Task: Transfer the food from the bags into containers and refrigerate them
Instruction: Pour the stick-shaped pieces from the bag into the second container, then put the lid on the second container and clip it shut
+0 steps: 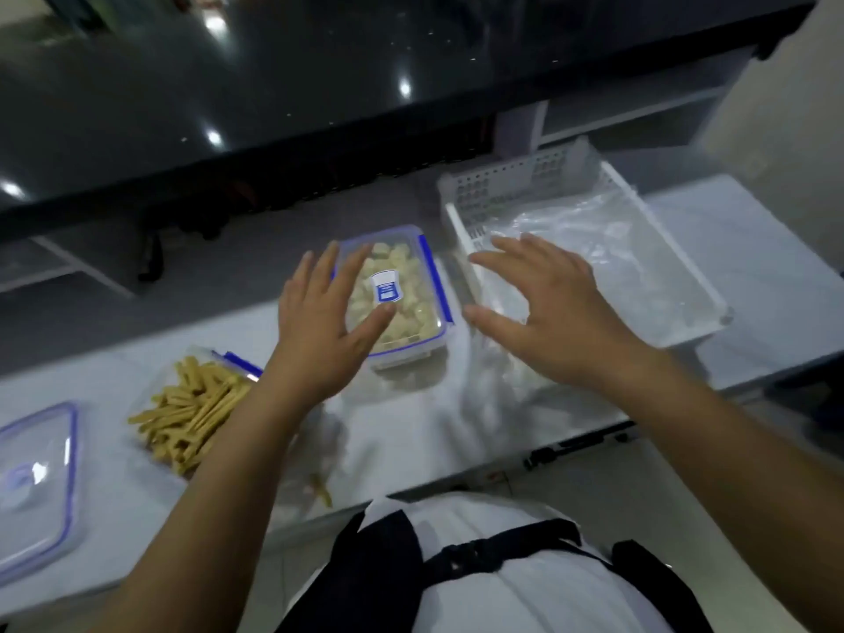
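A lidded clear container [413, 308] with blue clips holds pale food pieces at the table's middle. My left hand [326, 331] is spread open over its left side, fingers straight, thumb near the lid's label. My right hand [543, 312] hovers open to the container's right, fingers spread, holding nothing. A second container [182, 413] full of yellow-brown sticks stands uncovered at the left, with my left forearm over its right edge. Its blue-rimmed lid [36, 486] lies flat at the far left.
A white perforated basket [502, 185] at the back right holds crumpled clear plastic bags [589, 239]. More clear plastic [493, 381] lies under my right wrist. A stray stick [322, 488] rests near the white table's [753, 267] front edge. A dark glossy counter [274, 84] runs behind.
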Demonstrator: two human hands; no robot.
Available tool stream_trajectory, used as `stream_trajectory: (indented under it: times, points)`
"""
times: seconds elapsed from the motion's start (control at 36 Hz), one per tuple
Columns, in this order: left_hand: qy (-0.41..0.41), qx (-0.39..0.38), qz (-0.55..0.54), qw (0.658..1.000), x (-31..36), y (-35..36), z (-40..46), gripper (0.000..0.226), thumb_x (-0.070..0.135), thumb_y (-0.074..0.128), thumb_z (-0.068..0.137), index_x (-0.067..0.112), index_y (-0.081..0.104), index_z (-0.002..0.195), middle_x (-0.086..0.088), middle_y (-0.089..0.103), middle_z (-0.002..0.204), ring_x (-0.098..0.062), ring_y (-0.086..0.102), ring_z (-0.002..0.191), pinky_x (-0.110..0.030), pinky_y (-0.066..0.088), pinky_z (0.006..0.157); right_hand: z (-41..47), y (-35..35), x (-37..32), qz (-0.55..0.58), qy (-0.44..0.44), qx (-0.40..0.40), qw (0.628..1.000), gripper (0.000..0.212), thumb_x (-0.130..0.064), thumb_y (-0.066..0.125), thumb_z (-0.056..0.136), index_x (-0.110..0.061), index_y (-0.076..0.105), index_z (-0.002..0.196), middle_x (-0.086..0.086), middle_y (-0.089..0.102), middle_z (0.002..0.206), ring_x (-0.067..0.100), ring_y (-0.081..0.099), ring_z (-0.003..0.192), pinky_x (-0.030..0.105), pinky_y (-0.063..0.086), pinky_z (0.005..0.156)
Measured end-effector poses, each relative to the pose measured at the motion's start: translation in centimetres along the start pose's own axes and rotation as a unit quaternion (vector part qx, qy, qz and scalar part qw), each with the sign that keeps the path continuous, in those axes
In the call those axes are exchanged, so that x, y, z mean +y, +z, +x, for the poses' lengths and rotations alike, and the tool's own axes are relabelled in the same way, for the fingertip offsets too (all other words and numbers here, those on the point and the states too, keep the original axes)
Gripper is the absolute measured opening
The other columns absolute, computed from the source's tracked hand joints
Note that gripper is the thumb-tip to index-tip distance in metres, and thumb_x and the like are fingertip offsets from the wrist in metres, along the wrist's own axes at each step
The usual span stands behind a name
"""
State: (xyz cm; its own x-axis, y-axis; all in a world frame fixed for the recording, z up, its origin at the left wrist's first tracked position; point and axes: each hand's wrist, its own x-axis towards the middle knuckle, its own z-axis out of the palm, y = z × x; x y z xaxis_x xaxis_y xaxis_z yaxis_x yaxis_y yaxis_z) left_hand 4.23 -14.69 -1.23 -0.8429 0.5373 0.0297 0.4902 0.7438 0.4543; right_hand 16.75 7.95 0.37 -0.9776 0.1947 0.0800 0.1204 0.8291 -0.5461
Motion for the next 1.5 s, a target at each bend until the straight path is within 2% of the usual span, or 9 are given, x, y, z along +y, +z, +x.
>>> stream_trajectory:
  times: [0.19, 0.33, 0.47, 0.64, 0.86, 1.06, 1.28, 1.39, 1.5]
  points:
    - [-0.272, 0.107, -0.05, 0.955, -8.7, -1.7, -11.4, 0.081, 0.055, 0.059, 0.09, 0.018, 0.03, 0.156, -0.016, 0.024, 0.163, -0.032, 0.017, 0.151, -0.053, 0.015, 0.123, -0.9, 8.9, -6.0, 0.063, -0.202, -0.191, 0.958, 0.056, -0.044, 0.067, 0.091, -0.026, 0.054, 0.142, -0.002, 0.052, 0.146, 0.017, 0.041, 0.138, 0.038, 0.028, 0.116]
    - [-0.322, 0.162, -0.11, 0.926, -11.9, -0.8, -16.3, 0.082, 0.055, 0.049, 0.086, 0.014, 0.032, 0.155, -0.015, 0.033, 0.16, -0.032, 0.026, 0.15, -0.054, 0.023, 0.121, -0.8, 15.2, -7.4, 0.023, -0.264, -0.306, 0.914, 0.054, -0.038, 0.07, 0.088, -0.024, 0.058, 0.138, -0.001, 0.057, 0.14, 0.022, 0.05, 0.128, 0.042, 0.039, 0.106]
    - [-0.392, 0.174, -0.144, 0.892, -14.7, 1.7, -19.2, 0.06, 0.025, 0.051, 0.104, 0.019, 0.025, 0.158, -0.012, 0.023, 0.165, -0.026, 0.015, 0.154, -0.044, 0.013, 0.125, -0.7, 19.9, -8.0, -0.055, -0.316, -0.348, 0.881, 0.055, -0.044, 0.066, 0.086, -0.032, 0.054, 0.139, -0.004, 0.052, 0.142, 0.021, 0.041, 0.135, 0.038, 0.031, 0.108]
    - [-0.422, 0.101, -0.093, 0.896, -17.3, 3.1, -22.0, 0.064, 0.013, 0.048, 0.102, 0.02, 0.02, 0.159, -0.016, 0.012, 0.167, -0.031, 0.007, 0.154, -0.044, 0.007, 0.125, -1.8, 22.3, -7.9, -0.046, -0.374, -0.256, 0.89, 0.04, -0.031, 0.086, 0.069, -0.026, 0.075, 0.107, -0.001, 0.069, 0.118, 0.036, 0.06, 0.116, 0.05, 0.044, 0.094]
    - [-0.417, 0.048, -0.044, 0.907, -19.7, 3.1, -23.3, 0.064, 0.017, 0.046, 0.103, 0.017, 0.017, 0.16, -0.016, 0.013, 0.167, -0.033, 0.005, 0.154, -0.044, 0.007, 0.125, -2.7, 23.1, -6.2, 0.023, -0.343, -0.198, 0.918, 0.026, -0.025, 0.088, 0.074, -0.023, 0.077, 0.097, -0.005, 0.071, 0.115, 0.031, 0.061, 0.115, 0.044, 0.039, 0.095]
    - [-0.418, 0.047, -0.061, 0.905, -20.4, 2.7, -23.4, 0.064, 0.023, 0.049, 0.102, 0.024, 0.02, 0.159, -0.011, 0.01, 0.168, -0.032, 0.003, 0.155, -0.048, 0.008, 0.124, -3.2, 20.8, -8.0, 0.062, -0.282, -0.142, 0.947, 0.034, -0.028, 0.084, 0.077, -0.015, 0.077, 0.108, 0.003, 0.072, 0.113, 0.03, 0.065, 0.107, 0.048, 0.048, 0.089]
    - [-0.395, 0.202, -0.099, 0.891, -24.1, -1.2, -24.2, 0.06, 0.016, 0.068, 0.094, 0.012, 0.044, 0.149, -0.016, 0.034, 0.159, -0.034, 0.026, 0.149, -0.052, 0.023, 0.121, -0.7, 17.1, -15.2, 0.113, -0.275, -0.047, 0.954, 0.042, -0.03, 0.079, 0.082, -0.01, 0.071, 0.117, 0.004, 0.069, 0.121, 0.027, 0.06, 0.116, 0.049, 0.047, 0.096]
    - [-0.449, 0.18, -0.056, 0.873, -28.3, -3.3, -24.0, 0.078, 0.028, 0.076, 0.087, 0.011, 0.037, 0.153, -0.022, 0.026, 0.161, -0.038, 0.021, 0.149, -0.049, 0.017, 0.121, 1.8, 18.0, -18.8, 0.087, -0.295, -0.074, 0.949, 0.052, -0.032, 0.078, 0.083, -0.013, 0.064, 0.129, 0.004, 0.067, 0.126, 0.027, 0.054, 0.124, 0.043, 0.038, 0.104]
    - [-0.495, 0.139, -0.043, 0.857, -32.0, -4.8, -23.5, 0.103, 0.053, 0.079, 0.078, 0.02, 0.023, 0.158, -0.017, 0.015, 0.165, -0.038, 0.013, 0.151, -0.052, 0.016, 0.122, 3.5, 19.2, -20.5, -0.004, -0.239, -0.192, 0.952, 0.079, -0.047, 0.076, 0.082, -0.04, 0.036, 0.15, -0.004, 0.054, 0.144, 0.019, 0.035, 0.138, 0.038, 0.021, 0.11]
